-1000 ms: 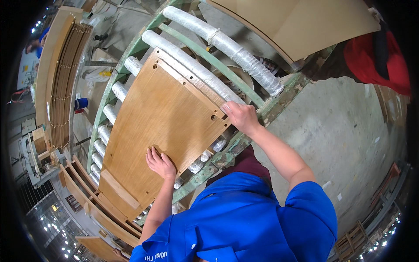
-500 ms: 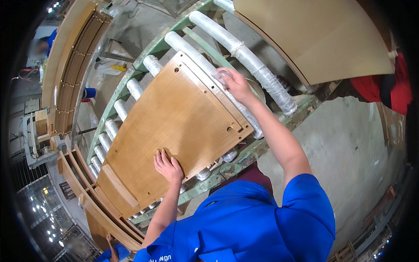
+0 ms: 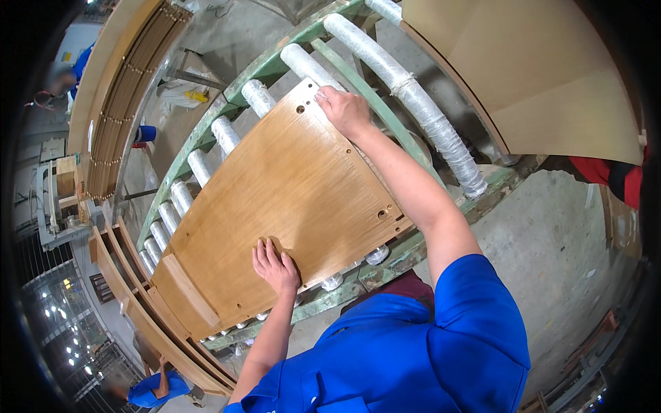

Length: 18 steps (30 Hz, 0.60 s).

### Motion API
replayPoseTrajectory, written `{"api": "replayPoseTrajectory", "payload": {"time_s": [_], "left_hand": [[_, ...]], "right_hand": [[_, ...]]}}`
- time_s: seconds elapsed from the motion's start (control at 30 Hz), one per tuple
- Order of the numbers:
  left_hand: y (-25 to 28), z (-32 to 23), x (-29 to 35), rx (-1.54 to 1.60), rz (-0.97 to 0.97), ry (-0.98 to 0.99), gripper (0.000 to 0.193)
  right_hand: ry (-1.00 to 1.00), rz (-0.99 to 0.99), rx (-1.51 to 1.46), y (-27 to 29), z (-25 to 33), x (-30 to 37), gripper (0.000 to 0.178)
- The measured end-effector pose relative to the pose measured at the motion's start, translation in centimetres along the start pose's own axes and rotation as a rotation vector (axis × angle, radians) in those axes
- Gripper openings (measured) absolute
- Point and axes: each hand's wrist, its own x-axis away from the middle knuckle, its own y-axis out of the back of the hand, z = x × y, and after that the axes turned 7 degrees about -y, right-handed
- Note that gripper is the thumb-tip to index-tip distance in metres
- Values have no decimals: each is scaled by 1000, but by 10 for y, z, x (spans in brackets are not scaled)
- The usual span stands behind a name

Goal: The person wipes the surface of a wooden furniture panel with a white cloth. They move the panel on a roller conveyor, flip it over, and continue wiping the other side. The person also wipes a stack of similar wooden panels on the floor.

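Note:
A flat wooden panel (image 3: 255, 199) with small drilled holes lies across plastic-wrapped rollers. My left hand (image 3: 277, 266) rests on its near part, fingers spread and laid flat. At the far corner, along the panel's right-hand edge, my right hand (image 3: 342, 112) presses down with its fingers curled together. Whatever is under those fingers is mostly hidden and I cannot make it out. My right forearm covers part of the edge strip. A narrow wooden strip (image 3: 189, 289) lies on the panel's left end.
The rollers (image 3: 441, 151) sit in a green frame (image 3: 358, 282). A large board (image 3: 530, 76) stands at the upper right. Stacked panels (image 3: 117, 117) are at the upper left, curved wooden parts (image 3: 144, 313) at the lower left. A co-worker in blue (image 3: 157, 389) is beyond these.
My right hand has moved along the panel's edge toward its far corner. My left hand stays flat on the panel. The co-worker at the lower left shows more now.

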Motion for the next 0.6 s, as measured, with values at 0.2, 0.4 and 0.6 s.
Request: {"api": "replayPoseTrajectory", "payload": {"time_s": [0.2,0.4,0.6], "left_hand": [[-1,0,-1,-6,-7,-5,48],[-3,-1,-2,-12,-21,-29,48],[-3,-1,1,-22,-27,-19,48]], "right_hand": [[106,-16,19,11,-5,19,22],[121,-39,4,34,-20,56,20],[14,94,-149,66,-28,89,20]]}}
